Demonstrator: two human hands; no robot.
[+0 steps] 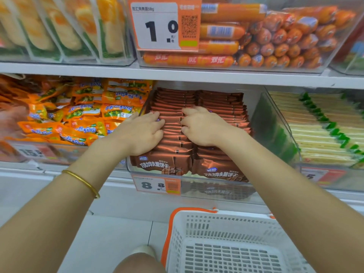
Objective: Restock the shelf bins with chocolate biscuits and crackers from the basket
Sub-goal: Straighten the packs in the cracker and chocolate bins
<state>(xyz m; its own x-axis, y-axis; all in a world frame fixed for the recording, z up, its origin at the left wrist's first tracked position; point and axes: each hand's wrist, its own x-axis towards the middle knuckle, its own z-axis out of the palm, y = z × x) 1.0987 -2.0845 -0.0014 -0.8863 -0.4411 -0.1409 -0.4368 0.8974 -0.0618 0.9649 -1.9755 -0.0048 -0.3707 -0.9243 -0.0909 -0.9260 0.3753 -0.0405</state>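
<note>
The left hand (141, 132), fingers hooked over pack tops, is laid on choc biscuit packs (177, 146) in mid clear bin (206, 194), right hand (202, 128) likewise, so rows are prob. being squared up; next, near basket (197, 210) to be checked for crackers.

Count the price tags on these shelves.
4: the 1.0 tag up top; below, the 15 tag left, 8.8 tag centre, a blurred tag right. Others may be hidden.
</note>
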